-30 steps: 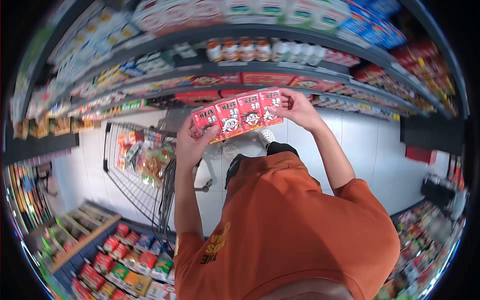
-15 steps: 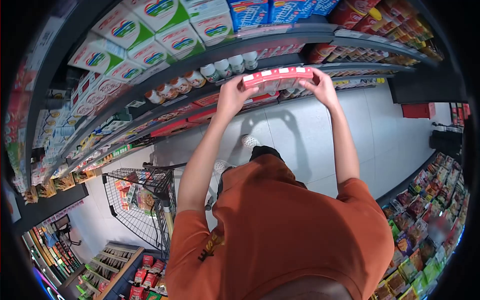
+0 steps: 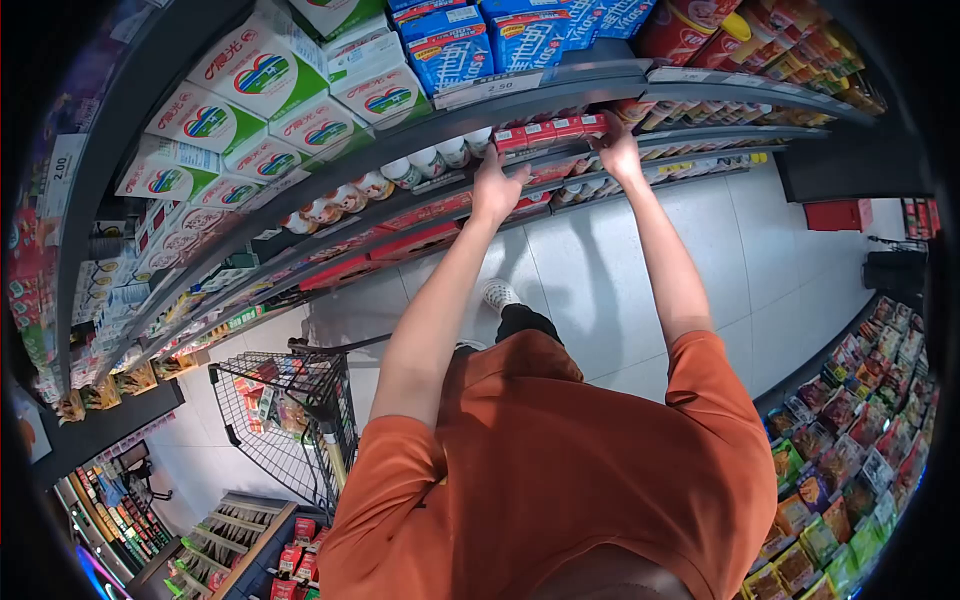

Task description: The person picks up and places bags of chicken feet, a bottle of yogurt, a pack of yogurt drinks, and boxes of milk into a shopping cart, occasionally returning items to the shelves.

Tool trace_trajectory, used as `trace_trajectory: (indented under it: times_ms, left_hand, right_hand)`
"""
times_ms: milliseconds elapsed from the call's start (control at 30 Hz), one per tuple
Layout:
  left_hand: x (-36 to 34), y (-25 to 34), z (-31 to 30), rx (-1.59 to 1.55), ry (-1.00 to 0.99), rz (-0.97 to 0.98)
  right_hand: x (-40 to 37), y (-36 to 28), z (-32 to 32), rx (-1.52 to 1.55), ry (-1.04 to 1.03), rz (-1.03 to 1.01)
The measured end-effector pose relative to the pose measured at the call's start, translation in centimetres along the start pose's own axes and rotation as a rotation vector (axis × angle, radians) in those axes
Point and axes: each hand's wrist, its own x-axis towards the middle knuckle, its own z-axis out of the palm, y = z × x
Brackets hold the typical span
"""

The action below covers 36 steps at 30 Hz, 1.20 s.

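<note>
A row of small red cartons [image 3: 552,132], joined like a multipack, is between my two hands at the lower shelf, under the price-tag rail. My left hand [image 3: 497,187] grips its left end, the thumb sticking out toward the right. At the right end my right hand [image 3: 616,152] holds on, with some fingertips hidden behind the cartons and the shelf edge. White-capped bottles [image 3: 428,163] stand on the same shelf just left of my left hand.
Above, the upper shelf holds blue drink packs [image 3: 447,62] and green-and-white milk cartons [image 3: 268,75]. A black wire shopping cart [image 3: 285,425] with goods in it stands at lower left. Snack packets [image 3: 850,440] fill a display on the right.
Both hands have moved forward with the row of red cartons, from in front of the shelves to the lower shelf, beneath the upper shelf's edge.
</note>
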Motion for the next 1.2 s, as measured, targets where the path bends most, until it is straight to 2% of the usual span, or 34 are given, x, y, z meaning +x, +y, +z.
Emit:
trace_trajectory:
  times_ms: [33,67,133,233,333,433,500,533,567,600,633,667,700,733,800,833,933,1000,1067,1133,1200]
  left_hand:
    - [-0.3,0.0,0.2,0.007,0.001,0.001]
    - [-0.1,0.0,0.1,0.046,-0.067,-0.041]
    - [0.4,-0.1,0.2,0.054,-0.047,0.040]
    - [0.5,-0.1,-0.3,0.102,-0.063,0.094]
    - [-0.3,1.9,-1.4,0.157,-0.061,0.089]
    - [-2.8,3.9,-3.5,0.175,-0.113,-0.038]
    - [-5.5,3.2,-5.3,0.297,-0.094,-0.031]
    - [-7.6,1.7,-6.2,0.281,-0.012,0.098]
    - [-9.9,1.6,-7.7,0.182,-0.054,-0.027]
    - [-12.2,1.6,-9.3,0.076,-0.098,-0.147]
    - [-14.3,1.2,-10.8,0.111,-0.075,-0.201]
    - [-16.7,0.6,-12.4,0.145,-0.052,-0.257]
    - [-19.1,-0.7,-14.1,0.171,-0.029,-0.235]
    - [-21.4,-1.6,-15.9,0.200,-0.002,-0.212]
    - [-25.8,-1.5,-18.8,0.077,0.131,-0.302]
    - [-27.7,-1.5,-19.9,0.011,0.199,-0.340]
    - [-32.2,3.8,-23.6,-0.125,0.409,-0.183]
    - [-34.8,7.6,-26.1,0.020,0.567,-0.169]
    - [-37.9,10.3,-29.4,0.164,0.706,-0.233]
    - [-42.3,10.0,-33.8,0.289,0.866,-0.309]
    - [-48.0,7.3,-38.1,0.413,0.993,-0.379]
  right_hand:
    - [-0.2,0.4,0.9,0.206,0.048,-0.023]
    - [-0.1,0.7,1.4,0.221,0.040,-0.041]
    - [0.3,1.5,2.1,0.249,0.022,-0.075]
    - [1.8,2.1,2.0,0.027,-0.029,-0.102]
    - [1.5,0.9,2.1,-0.003,0.012,-0.103]
    - [-0.2,0.3,2.4,-0.127,0.127,-0.028]
    - [-3.1,-2.1,3.3,-0.316,0.337,0.045]
    - [-4.6,-2.8,4.1,-0.347,0.384,-0.019]
    - [-6.3,-3.3,4.8,-0.376,0.430,-0.081]
    - [-8.0,-4.4,5.7,-0.352,0.390,-0.043]
    - [-9.3,-6.0,6.7,-0.331,0.352,-0.009]
    - [-10.6,-6.2,8.2,-0.265,0.319,-0.086]
    - [-11.9,-7.3,10.0,-0.133,0.255,-0.116]
    - [-13.0,-8.8,11.4,-0.133,0.126,-0.097]
    - [-15.3,-11.6,15.7,-0.066,-0.072,-0.237]
    - [-16.6,-13.5,17.7,-0.013,-0.235,-0.190]
    - [-20.9,-18.9,24.1,0.077,-0.535,-0.464]
    - [-24.6,-22.7,27.9,0.164,-0.733,-0.537]
    - [-28.3,-27.5,30.3,0.214,-0.833,-0.732]
    - [-33.0,-27.6,33.8,0.274,-0.986,-0.791]
    - [-36.3,-32.1,35.1,0.355,-1.003,-1.045]
